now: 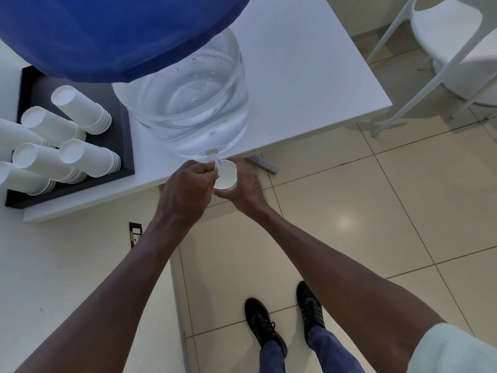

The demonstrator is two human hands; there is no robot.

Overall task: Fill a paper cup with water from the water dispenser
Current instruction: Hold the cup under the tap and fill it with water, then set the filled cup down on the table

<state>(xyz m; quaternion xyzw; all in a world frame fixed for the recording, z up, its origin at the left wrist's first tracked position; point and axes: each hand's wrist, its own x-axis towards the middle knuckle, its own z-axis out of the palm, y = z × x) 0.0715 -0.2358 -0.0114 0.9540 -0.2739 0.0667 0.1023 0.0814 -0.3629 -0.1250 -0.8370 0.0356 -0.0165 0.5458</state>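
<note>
Paper cup [225, 174] held just under the tap [213, 157], mouth up.

Right hand [239, 188] is wrapped around the cup, on the side away from the counter [295, 76] — left hand [185, 184] pinches the tap, directly beside the cup's rim; any flow isn't visible.

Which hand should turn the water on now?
The left hand: its fingers already pinch the small clear tap, while the right hand holds the white paper cup under it.
</note>
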